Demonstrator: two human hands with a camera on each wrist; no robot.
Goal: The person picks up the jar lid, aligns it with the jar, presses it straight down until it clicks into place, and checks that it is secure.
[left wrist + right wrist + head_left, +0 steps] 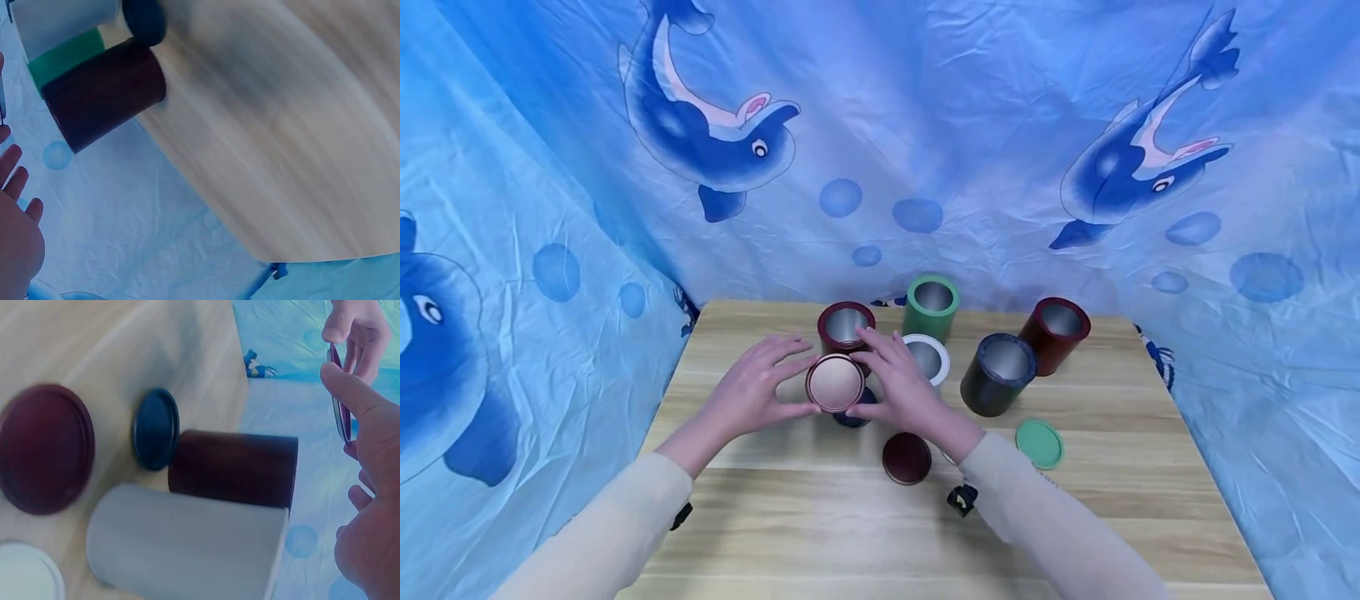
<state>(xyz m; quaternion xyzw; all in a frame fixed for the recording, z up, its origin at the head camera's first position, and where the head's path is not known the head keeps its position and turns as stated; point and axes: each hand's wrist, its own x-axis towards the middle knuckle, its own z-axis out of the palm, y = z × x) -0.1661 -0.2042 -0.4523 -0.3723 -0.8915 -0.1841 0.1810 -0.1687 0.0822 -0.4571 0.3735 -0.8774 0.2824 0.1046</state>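
A round lid (835, 383) with a dark red rim and a pale inner face is held up above the table by both hands. My left hand (752, 392) pinches its left edge between thumb and fingers. On the opposite edge, my right hand (901, 387) grips with its thumb below and fingers above. Just behind the lid stands an uncapped dark red canister (829, 333). A dark blue lid (156, 429) lies in front of that canister, partly covered by the held lid in the head view. The left wrist view shows only part of my left hand (19, 231).
Uncapped green (925, 323), white (187, 540), dark blue (988, 392) and second dark red (1047, 348) canisters stand rightward. A dark red lid (907, 458) and a green lid (1040, 443) lie on the wooden table (775, 517). A white lid (25, 575) is mostly hidden under my right wrist.
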